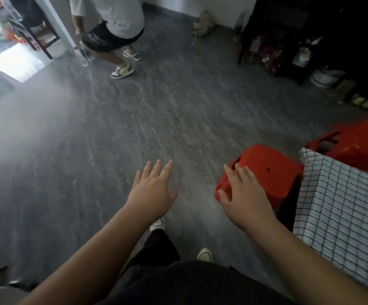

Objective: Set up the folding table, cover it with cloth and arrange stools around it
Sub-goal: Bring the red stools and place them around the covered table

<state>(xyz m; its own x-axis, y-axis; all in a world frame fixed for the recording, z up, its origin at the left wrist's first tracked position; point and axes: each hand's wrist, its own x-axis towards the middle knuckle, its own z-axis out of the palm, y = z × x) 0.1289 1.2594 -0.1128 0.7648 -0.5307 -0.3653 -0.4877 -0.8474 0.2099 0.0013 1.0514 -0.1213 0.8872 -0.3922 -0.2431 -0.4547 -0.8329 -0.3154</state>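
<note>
Two hands reach out: the left hand (154, 190) spread and empty, the right hand (242, 190) laid flat, unclosed, on the near red stool (271, 170), likely seating it against the cloth-covered bench (344, 203). A second stool (355, 146) stands beyond.

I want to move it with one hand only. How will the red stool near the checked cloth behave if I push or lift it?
The red stool looks like thin moulded plastic, so probably light and stiff. Its glossy seat may be slippery under the right hand, which rests flat on its edge. On the smooth grey floor it should slide easily, though a high push might tip it.
</note>
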